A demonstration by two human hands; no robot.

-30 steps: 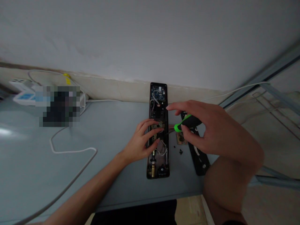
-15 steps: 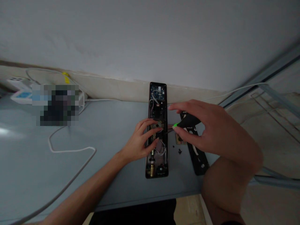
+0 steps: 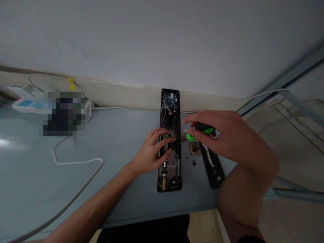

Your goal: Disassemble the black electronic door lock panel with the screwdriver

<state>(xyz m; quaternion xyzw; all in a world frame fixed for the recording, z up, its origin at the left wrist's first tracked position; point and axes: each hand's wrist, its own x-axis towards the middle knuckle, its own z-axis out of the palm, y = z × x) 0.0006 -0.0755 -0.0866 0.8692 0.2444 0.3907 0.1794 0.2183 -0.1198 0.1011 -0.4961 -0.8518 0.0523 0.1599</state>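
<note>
A long black housing [image 3: 179, 114], which looks like an opened electronic door lock, lies upright in my view with its circuit boards, wires and a brass cylinder exposed. My left hand [image 3: 149, 153] rests over its middle, fingers spread and tips touching the parts inside. To the right of the housing, my right hand [image 3: 225, 135] is closed around a screwdriver [image 3: 206, 129] with a black and green handle. Its tip is hard to make out near the wires at the housing's side. Beneath this hand lie a small circuit board [image 3: 194, 149] and a black cover plate [image 3: 214, 168].
Several small dark screws [image 3: 194, 163] lie right of the housing on the grey-blue table [image 3: 126, 135]. A white cable [image 3: 76, 162] winds across the left side. White power strips [image 3: 24, 104] stand at back left beside a blurred-out patch. Metal frame bars [image 3: 298, 101] rise at right.
My right hand has turned slightly, tilting the screwdriver so more of its green handle shows. My left hand and the housing have stayed put.
</note>
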